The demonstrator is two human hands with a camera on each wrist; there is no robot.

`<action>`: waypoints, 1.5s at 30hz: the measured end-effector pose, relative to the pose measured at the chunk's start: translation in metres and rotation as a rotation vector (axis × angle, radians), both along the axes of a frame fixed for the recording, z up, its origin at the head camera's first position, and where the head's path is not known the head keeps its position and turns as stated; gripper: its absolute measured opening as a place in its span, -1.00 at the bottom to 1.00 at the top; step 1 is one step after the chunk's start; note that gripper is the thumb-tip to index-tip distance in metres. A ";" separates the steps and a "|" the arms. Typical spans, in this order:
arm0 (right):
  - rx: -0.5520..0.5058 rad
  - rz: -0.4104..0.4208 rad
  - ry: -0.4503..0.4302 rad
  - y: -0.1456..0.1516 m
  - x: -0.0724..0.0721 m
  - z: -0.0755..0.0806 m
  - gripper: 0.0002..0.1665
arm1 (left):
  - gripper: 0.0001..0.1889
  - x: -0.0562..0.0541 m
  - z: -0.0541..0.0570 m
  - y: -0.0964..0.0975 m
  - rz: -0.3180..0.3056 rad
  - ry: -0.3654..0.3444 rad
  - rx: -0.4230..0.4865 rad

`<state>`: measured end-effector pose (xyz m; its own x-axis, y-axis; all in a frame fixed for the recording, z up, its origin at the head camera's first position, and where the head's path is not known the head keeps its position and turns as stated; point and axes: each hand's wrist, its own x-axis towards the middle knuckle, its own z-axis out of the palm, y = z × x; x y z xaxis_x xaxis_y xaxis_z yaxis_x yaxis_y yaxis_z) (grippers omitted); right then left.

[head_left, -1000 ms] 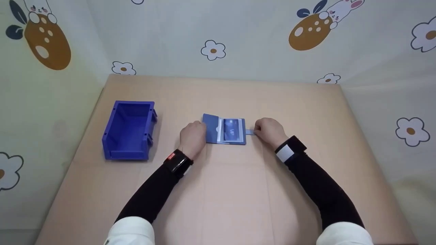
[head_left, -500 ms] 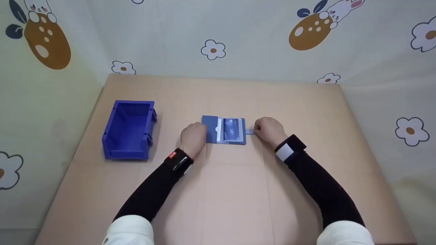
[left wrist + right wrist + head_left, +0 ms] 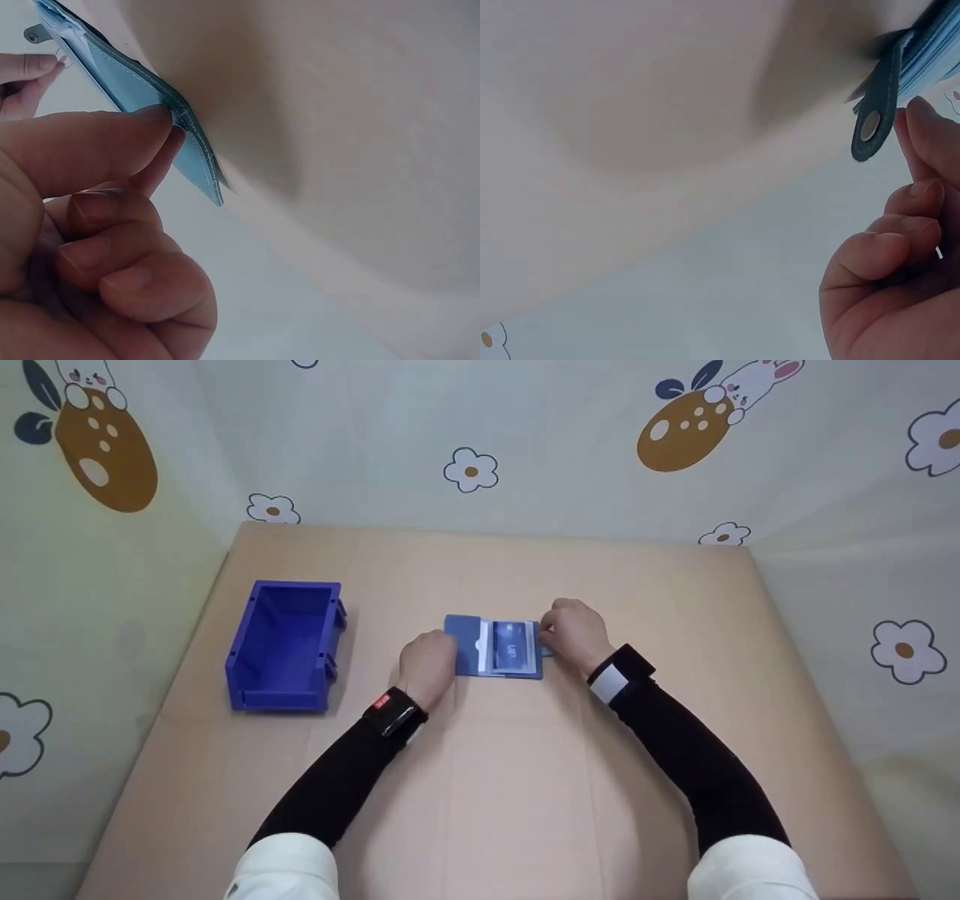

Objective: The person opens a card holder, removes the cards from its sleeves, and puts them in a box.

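A blue card holder (image 3: 466, 649) lies spread on the table, with a card (image 3: 511, 645) showing through a clear sleeve on its right side. My left hand (image 3: 427, 664) pinches the left cover's edge between thumb and index finger, the other fingers curled in, as the left wrist view shows. At the opposite side, thumb and index finger of my right hand (image 3: 577, 634) meet at the edge of the clear sleeves (image 3: 934, 64), pinching there. The snap strap (image 3: 876, 116) sticks out free beside those fingertips, its metal stud (image 3: 871, 126) visible.
A blue plastic bin (image 3: 281, 649) stands on the table left of my left hand. The light wooden tabletop (image 3: 517, 795) reaches to patterned wall sheets (image 3: 360, 442) at the back and sides.
My right hand has let go of the snap strap and moved left and slightly away from me, to the sleeves' edge. My left hand keeps its pinch on the cover.
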<state>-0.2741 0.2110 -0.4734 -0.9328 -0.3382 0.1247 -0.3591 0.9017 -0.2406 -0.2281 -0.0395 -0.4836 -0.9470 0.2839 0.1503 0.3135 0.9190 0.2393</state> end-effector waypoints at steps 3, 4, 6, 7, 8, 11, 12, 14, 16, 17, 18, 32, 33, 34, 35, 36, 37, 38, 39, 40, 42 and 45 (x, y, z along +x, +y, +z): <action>0.004 0.017 0.006 -0.007 -0.005 0.001 -0.91 | -0.83 0.000 0.000 0.000 -0.006 -0.001 -0.003; 0.005 0.021 0.008 -0.008 -0.006 0.000 -0.91 | -0.83 0.000 0.000 0.000 -0.008 -0.001 -0.004; 0.003 0.029 0.013 -0.011 -0.009 0.000 -0.92 | -0.83 -0.001 0.000 0.000 -0.011 -0.004 -0.002; 0.002 0.033 0.014 -0.012 -0.010 -0.001 -0.92 | -0.83 -0.001 0.000 -0.001 -0.011 -0.006 0.000; 0.002 0.038 0.015 -0.013 -0.011 -0.002 -0.92 | -0.83 -0.001 0.000 -0.001 -0.011 -0.009 0.001; 0.006 0.055 0.016 -0.015 -0.013 -0.003 -0.92 | -0.83 -0.001 0.000 -0.001 -0.011 -0.017 0.000; 0.008 0.060 0.016 -0.016 -0.014 -0.003 -0.92 | -0.83 -0.001 0.000 -0.001 -0.012 -0.019 -0.002; 0.011 0.069 0.016 -0.017 -0.015 -0.004 -0.93 | -0.83 0.000 0.000 -0.001 -0.012 -0.019 -0.006; 0.011 0.077 0.021 -0.017 -0.015 -0.004 -0.93 | -0.83 0.000 0.001 -0.001 -0.010 -0.017 -0.012; 0.011 0.078 0.023 -0.017 -0.015 -0.004 -0.94 | -0.83 0.000 0.001 -0.001 -0.009 -0.017 -0.014; 0.012 0.079 0.027 -0.017 -0.014 -0.004 -0.94 | -0.83 0.000 0.001 -0.001 -0.008 -0.018 -0.016; -0.012 0.072 -0.001 -0.016 -0.013 -0.008 -0.92 | -0.83 0.000 0.003 0.001 0.006 -0.038 -0.042; -0.016 0.073 -0.008 -0.016 -0.013 -0.009 -0.92 | -0.83 0.000 0.003 0.001 0.006 -0.041 -0.041; -0.018 0.076 -0.014 -0.015 -0.013 -0.009 -0.91 | -0.83 0.000 0.003 0.001 0.004 -0.043 -0.041; -0.018 0.079 -0.020 -0.015 -0.013 -0.009 -0.91 | -0.84 0.000 0.003 0.001 0.003 -0.044 -0.041; -0.018 0.083 -0.025 -0.014 -0.013 -0.009 -0.90 | -0.84 0.000 0.003 0.001 0.002 -0.045 -0.041; -0.018 0.087 -0.030 -0.014 -0.012 -0.009 -0.90 | -0.84 0.000 0.003 0.002 0.001 -0.044 -0.040; -0.017 0.090 -0.035 -0.014 -0.012 -0.009 -0.89 | -0.84 0.000 0.002 0.002 0.001 -0.044 -0.039; -0.018 0.093 -0.041 -0.013 -0.012 -0.009 -0.88 | -0.84 0.000 0.002 0.002 0.000 -0.044 -0.038; -0.017 0.097 -0.047 -0.013 -0.012 -0.009 -0.87 | -0.85 0.000 0.002 0.002 0.000 -0.042 -0.036; -0.017 0.105 -0.059 -0.013 -0.011 -0.008 -0.86 | -0.84 0.000 0.001 0.002 0.000 -0.039 -0.034; -0.012 0.109 -0.073 -0.013 -0.011 -0.007 -0.85 | -0.84 0.000 0.001 0.002 0.003 -0.037 -0.028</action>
